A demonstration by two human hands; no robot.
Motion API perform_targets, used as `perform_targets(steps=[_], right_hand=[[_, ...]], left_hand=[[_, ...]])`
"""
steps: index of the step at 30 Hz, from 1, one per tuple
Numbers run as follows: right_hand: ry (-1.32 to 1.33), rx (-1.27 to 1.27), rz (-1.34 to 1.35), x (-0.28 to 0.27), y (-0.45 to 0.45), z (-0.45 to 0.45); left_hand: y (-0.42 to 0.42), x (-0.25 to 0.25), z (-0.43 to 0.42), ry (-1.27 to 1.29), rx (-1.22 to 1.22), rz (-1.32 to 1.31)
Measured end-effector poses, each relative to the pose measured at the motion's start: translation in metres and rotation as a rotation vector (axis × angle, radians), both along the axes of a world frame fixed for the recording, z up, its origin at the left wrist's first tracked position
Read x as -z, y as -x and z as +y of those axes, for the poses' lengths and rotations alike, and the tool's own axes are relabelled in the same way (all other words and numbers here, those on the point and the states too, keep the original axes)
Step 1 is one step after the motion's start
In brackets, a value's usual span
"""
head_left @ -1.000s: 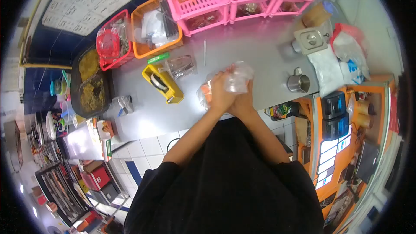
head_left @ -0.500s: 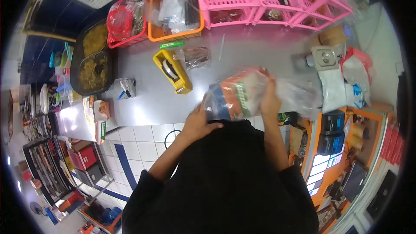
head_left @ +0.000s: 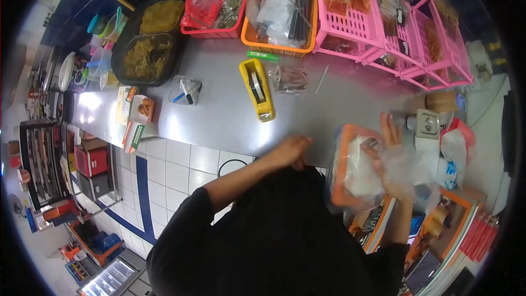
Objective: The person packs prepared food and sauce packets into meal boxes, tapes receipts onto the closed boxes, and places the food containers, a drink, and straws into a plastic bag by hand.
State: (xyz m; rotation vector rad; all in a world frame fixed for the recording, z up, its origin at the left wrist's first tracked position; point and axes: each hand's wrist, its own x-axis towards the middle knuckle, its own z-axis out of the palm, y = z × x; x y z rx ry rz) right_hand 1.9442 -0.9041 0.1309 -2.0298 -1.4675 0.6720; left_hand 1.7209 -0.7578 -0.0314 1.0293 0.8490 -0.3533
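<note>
A plastic-wrapped package (head_left: 350, 167), orange at its edges with a white middle, stands at the front right edge of the steel table. My right hand (head_left: 392, 159) lies against it with the fingers stretched out, and loose clear plastic covers part of the hand. To the left of the package, apart from it, my left hand (head_left: 293, 152) hovers over the table's front edge. Its fingers are loosely bent, with nothing visible in them. Beyond it sits a yellow tape dispenser (head_left: 256, 90), beside a small clear bag of brown contents (head_left: 290, 79).
Along the back stand a red basket (head_left: 216, 33), an orange basket (head_left: 279, 48) and pink racks (head_left: 356, 30). A black tray (head_left: 175, 57) of food is at the left, near a small container of markers (head_left: 185, 90). A lidded metal container (head_left: 427, 123) stands right.
The package has shifted right and turned, its orange edge now showing. My left hand has come off it and moved right and away from my right hand. The whole view has turned.
</note>
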Motion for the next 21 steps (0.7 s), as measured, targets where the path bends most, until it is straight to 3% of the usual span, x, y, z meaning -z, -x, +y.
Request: perform_targets(steps=[1, 2, 3, 5, 7, 8, 9, 10, 12, 14, 16, 17, 19, 21], right_hand=[[0.077, -0.074, -0.144, 0.005, -0.007, -0.002], [0.139, -0.125, -0.238, 0.015, -0.013, -0.005], [0.19, -0.167, -0.299, 0.028, -0.02, -0.008], [0.224, -0.165, -0.289, 0.059, -0.026, -0.025], [0.217, -0.052, -0.136, 0.097, -0.028, -0.047], [0.249, 0.073, -0.009, 0.129, -0.027, -0.054], [0.266, 0.206, 0.116, 0.16, -0.025, -0.06], [-0.049, 0.354, 0.671, 0.186, -0.019, -0.065], [-0.406, 0.498, 1.237, 0.209, -0.01, -0.066], [-0.401, 0.528, 1.013, 0.22, 0.0, -0.059], [-0.384, 0.567, 0.784, 0.228, 0.009, -0.053], [-0.385, 0.582, 0.725, 0.228, 0.011, -0.051], [-0.398, 0.571, 0.526, 0.224, 0.012, -0.05], [-0.407, 0.505, 0.244, 0.212, 0.012, -0.052]], left_hand=[[0.012, 0.029, 0.011, -0.593, -0.048, -0.171], [0.015, 0.013, 0.037, -0.97, -0.063, -0.196], [0.013, 0.016, 0.061, -1.12, -0.208, -0.146], [0.0, -0.02, 0.102, -1.651, -0.108, 0.045], [-0.013, -0.006, 0.138, -2.03, -0.003, 0.051], [-0.015, 0.001, 0.148, -2.034, -0.013, 0.056], [-0.017, 0.008, 0.157, -1.97, 0.142, 0.119], [-0.018, 0.012, 0.163, -1.9, 0.302, 0.177], [-0.02, 0.012, 0.171, -1.814, 0.336, 0.218], [-0.023, 0.007, 0.173, -1.723, 0.388, 0.257], [-0.029, -0.003, 0.169, -1.577, 0.193, 0.052], [-0.036, -0.009, 0.164, -1.584, 0.215, 0.041], [-0.054, -0.025, 0.153, -1.094, 0.039, -0.121], [-0.077, -0.041, 0.142, -1.124, 0.081, -0.165]])
